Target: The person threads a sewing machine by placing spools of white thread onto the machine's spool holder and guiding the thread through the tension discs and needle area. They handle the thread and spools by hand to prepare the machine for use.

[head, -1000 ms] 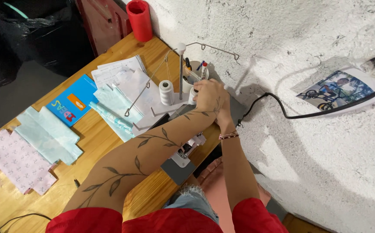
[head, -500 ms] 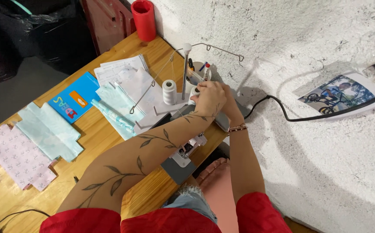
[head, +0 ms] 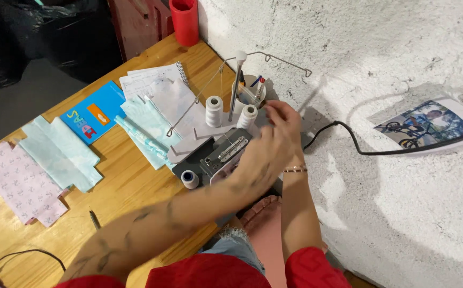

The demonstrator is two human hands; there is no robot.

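While both hands work at its right end, the serger point(head: 218, 154) sits at the table point(head: 130, 186) edge nearest the person, against the white wall point(head: 391, 213). Machine looks heavy and rigid, a grey and white body: lift it by the body or base, not by the thin wire thread guide point(head: 274, 56), which would bend. 2 thread cones point(head: 214, 111) stand on its rear tray, light and tippy; take those by the core. Thread itself is fine, slack and easy to snap.

Left hand point(head: 266, 154) lies over the machine's right side, fingers curled; can't tell whether it grips anything. Right hand point(head: 284, 114) is raised just beside the right-hand cone point(head: 248, 116), fingertips pinched together as if on thread, but the thread is too thin to see.

Around it: small spool point(head: 190, 179) on the table at the front left corner, pen cup point(head: 251, 88) behind the cones, mint fabric pieces point(head: 61, 154) and pink fabric point(head: 21, 184) to the left, blue booklet point(head: 94, 113), notebook point(head: 154, 77), red cup point(head: 185, 21) at the far end. Black cord point(head: 359, 144) runs along the wall.

Versus 0.5 s ago: hands were clamped together low on the machine; now the right one has lifted and separated. View has also shifted closer.
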